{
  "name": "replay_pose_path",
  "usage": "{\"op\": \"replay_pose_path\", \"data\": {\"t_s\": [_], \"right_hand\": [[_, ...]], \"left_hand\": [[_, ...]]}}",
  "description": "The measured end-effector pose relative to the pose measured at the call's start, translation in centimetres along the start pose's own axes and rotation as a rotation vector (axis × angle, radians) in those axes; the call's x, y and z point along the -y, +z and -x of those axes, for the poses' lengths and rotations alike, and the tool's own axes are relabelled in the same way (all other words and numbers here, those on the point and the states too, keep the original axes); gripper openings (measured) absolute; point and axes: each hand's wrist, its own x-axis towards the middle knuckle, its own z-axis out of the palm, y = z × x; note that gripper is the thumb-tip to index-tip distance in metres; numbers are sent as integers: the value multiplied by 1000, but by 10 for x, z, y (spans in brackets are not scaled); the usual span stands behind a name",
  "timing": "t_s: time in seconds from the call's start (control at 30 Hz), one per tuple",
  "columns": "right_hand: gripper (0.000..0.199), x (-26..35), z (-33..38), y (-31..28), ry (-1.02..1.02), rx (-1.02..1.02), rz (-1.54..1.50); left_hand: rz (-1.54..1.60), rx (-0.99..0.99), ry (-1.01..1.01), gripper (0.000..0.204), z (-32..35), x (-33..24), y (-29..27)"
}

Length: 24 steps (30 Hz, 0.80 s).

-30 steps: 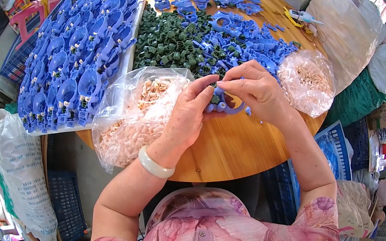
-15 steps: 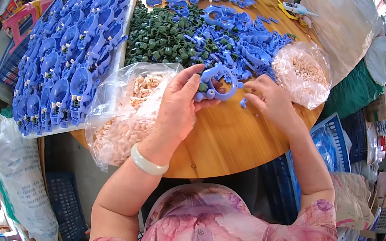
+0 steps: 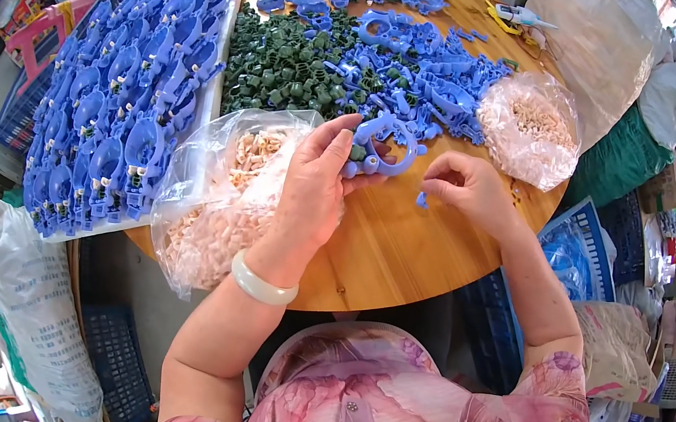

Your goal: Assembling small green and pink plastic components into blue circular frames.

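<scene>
My left hand (image 3: 317,186) is closed around a blue plastic ring-shaped part (image 3: 410,159), raised over the near middle of the table. Its round opening faces up, and a dark green piece (image 3: 356,153) shows on the side by my thumb. To the right, my right hand (image 3: 478,198) pinches a small blue plastic piece (image 3: 422,200) between thumb and fingertips. That piece is apart from the ring. The fingers of my left hand beneath the ring are partly hidden.
A white-edged board of blue assemblies (image 3: 117,94) fills the left. Dark green parts (image 3: 280,69) and loose blue parts (image 3: 451,80) are heaped across the wooden table (image 3: 383,256). Clear bags of beige pieces (image 3: 214,232) (image 3: 532,122) lie on both sides. A glue bottle (image 3: 525,16) sits far right.
My right hand has drawn back slightly from the ring, toward me, and the small blue piece has moved down with it. My left hand and the ring are nearly still.
</scene>
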Motion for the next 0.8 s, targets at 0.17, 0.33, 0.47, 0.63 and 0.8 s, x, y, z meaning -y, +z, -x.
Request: {"op": "replay_pose_path", "data": {"t_s": [0.17, 0.33, 0.47, 0.63, 0.8], "right_hand": [[12, -6, 2, 4, -9, 73, -260], [19, -8, 2, 4, -19, 77, -447], [21, -11, 6, 3, -363, 82, 157], [24, -5, 10, 12, -299, -28, 225], [25, 6, 12, 11, -172, -73, 145]], "left_hand": [[-27, 16, -1, 33, 0, 1, 0], [-6, 10, 9, 32, -1, 2, -1], [13, 0, 6, 32, -1, 2, 1], [-35, 4, 0, 32, 0, 2, -1], [-35, 8, -1, 32, 0, 2, -1]]}}
